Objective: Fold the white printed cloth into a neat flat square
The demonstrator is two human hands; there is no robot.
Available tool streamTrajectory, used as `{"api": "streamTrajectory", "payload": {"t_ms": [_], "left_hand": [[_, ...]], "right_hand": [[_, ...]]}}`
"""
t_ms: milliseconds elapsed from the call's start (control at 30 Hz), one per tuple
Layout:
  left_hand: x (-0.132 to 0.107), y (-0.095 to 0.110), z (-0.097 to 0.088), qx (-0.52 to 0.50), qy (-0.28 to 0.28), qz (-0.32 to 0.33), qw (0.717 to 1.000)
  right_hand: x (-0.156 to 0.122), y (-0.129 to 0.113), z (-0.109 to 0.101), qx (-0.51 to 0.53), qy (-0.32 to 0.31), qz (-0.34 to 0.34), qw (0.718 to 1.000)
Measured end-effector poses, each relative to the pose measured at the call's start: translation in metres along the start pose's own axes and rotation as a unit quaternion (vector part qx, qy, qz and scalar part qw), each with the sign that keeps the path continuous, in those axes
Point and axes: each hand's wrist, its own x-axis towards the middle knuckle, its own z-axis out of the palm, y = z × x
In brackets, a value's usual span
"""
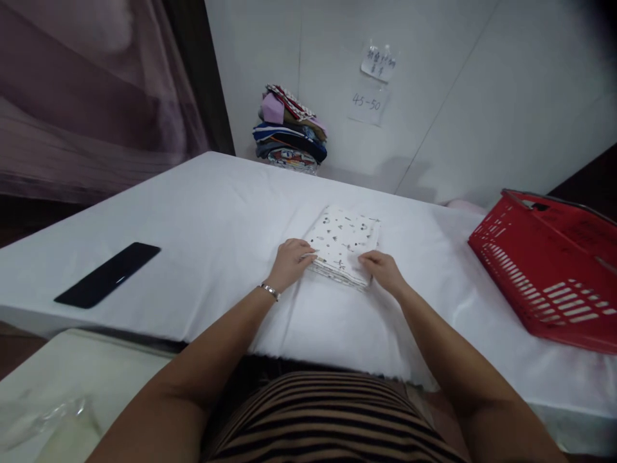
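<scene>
A white cloth with a small dark print lies folded into a neat, layered rectangle on the white-covered table. Its folded edges show on the side nearest me. My left hand pinches the near left corner between thumb and fingers, and a bracelet circles that wrist. At the near right side, the fingertips of my right hand close on the cloth's edge. What kind of item the cloth is, I cannot tell.
A red plastic basket stands on the table at right. A flat black object lies at left. Against the wall rises a stack of folded fabrics, below handwritten paper signs. A pale surface adjoins the front left.
</scene>
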Motion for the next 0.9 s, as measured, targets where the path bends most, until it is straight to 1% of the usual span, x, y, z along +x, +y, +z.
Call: {"api": "streamTrajectory", "payload": {"t_ms": [67,133,267,367,467,600,700,800,900], "left_hand": [[0.001,0.003,0.001,0.021,-0.027,0.027,0.999],[0.003,0.004,0.003,0.040,-0.056,0.049,0.996],[0.006,0.002,0.003,0.068,-0.093,0.073,0.991],[0.008,0.000,0.001,0.075,-0.113,0.096,0.986],[0.011,-0.001,0.000,0.077,-0.121,0.113,0.983],[0.015,0.001,0.001,0.078,-0.130,0.116,0.982],[0.014,0.004,0.000,0.071,-0.116,0.120,0.983],[0.009,0.003,-0.001,0.063,-0.094,0.139,0.984],[0.004,-0.002,0.000,0.056,-0.090,0.160,0.981]], "right_hand": [[-0.018,-0.012,0.008,-0.041,-0.026,-0.058,0.997],[-0.026,-0.019,0.012,-0.106,-0.040,-0.110,0.987],[-0.025,-0.018,0.018,-0.228,-0.042,-0.164,0.959],[-0.024,-0.015,0.021,-0.285,-0.042,-0.192,0.938],[-0.026,-0.012,0.022,-0.313,-0.044,-0.212,0.925],[-0.029,-0.011,0.021,-0.322,-0.042,-0.217,0.921],[-0.031,-0.013,0.022,-0.320,-0.017,-0.210,0.924],[-0.034,-0.015,0.025,-0.321,0.012,-0.206,0.924],[-0.038,-0.014,0.027,-0.321,0.011,-0.213,0.923]]}}
